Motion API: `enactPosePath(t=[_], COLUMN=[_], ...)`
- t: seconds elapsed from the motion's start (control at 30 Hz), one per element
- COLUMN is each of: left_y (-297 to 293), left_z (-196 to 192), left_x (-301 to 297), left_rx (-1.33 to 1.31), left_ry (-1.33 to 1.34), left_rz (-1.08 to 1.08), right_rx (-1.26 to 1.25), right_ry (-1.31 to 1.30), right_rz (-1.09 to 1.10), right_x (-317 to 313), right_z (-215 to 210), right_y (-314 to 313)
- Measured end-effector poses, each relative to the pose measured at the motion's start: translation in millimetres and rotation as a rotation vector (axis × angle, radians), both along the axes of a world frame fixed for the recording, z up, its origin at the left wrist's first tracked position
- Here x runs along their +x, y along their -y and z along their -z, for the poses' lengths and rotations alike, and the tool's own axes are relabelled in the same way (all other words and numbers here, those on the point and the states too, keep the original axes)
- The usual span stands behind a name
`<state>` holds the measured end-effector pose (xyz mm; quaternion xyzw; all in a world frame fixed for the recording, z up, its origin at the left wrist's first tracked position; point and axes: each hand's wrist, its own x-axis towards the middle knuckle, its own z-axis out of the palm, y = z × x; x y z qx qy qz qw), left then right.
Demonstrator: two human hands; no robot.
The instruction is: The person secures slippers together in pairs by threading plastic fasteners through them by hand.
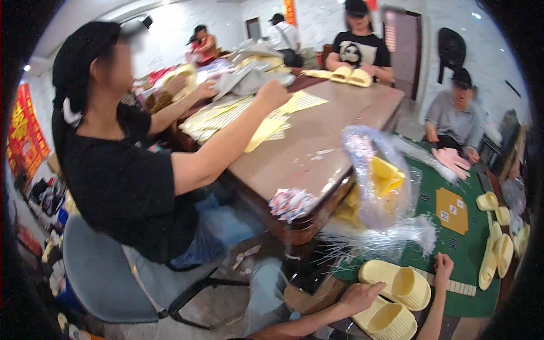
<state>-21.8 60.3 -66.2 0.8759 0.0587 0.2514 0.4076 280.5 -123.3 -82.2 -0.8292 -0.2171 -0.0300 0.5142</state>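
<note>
At the lower right of the frame, the left hand (359,296) lies loosely on the near yellow slipper (385,321) while the right hand (442,266) rests curled on the green counter (453,249) beside the far slipper (396,281); such a light touch could let the pair slide apart.

The yellow slipper (390,321) nearest the wearer is partly covered by the left hand (359,296), whose fingers curl over its edge, so the grip itself is unclear. The right hand (443,265) shows only its back; what its fingertips touch is hidden. Both forearms run out at the lower edge. The clear plastic bag (375,175) is smeared by motion, and the yellow thing inside it cannot be made out. The small wrappers (292,203) on the desk (317,141) corner are too small to identify.
</note>
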Motion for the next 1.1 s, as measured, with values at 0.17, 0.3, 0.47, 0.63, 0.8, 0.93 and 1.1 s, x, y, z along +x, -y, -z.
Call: enactPosePath(t=[0.17, 0.3, 0.47, 0.63, 0.8, 0.93, 1.1], left_y=[1.0, 1.8, -2.5, -16.0, -9.5, -2.8, -15.4], left_z=[0.8, -17.8, -27.2, -59.1, -63.8, -70.0, -44.2], left_x=[-6.2, -14.3, -29.4, -49.1, -42.7, -18.4, 20.9], left_rx=[0.077, 0.031, -0.241, -0.174, -0.003, 0.123, 0.104], left_ry=[0.02, 0.071, -0.078, -0.138, -0.219, -0.192, -0.074], left_rz=[-0.051, -0.072, -0.108, -0.206, -0.254, -0.228, -0.075], right_rx=[-0.044, -0.082, -0.095, 0.176, 0.254, 0.003, -0.379], right_ry=[0.022, 0.059, 0.096, -0.035, -0.06, 0.078, -0.011], right_rz=[0.042, 0.038, 0.013, -0.07, -0.099, -0.153, -0.313], right_x=[-20.4, -34.4, -21.1, -39.6, -60.9, -74.6, -84.2], right_z=[-14.3, -26.0, -11.9, -47.9, -68.4, -82.2, -105.4], right_y=[-10.9, -8.1, -1.6, -12.0, -8.8, -0.1, -2.6])
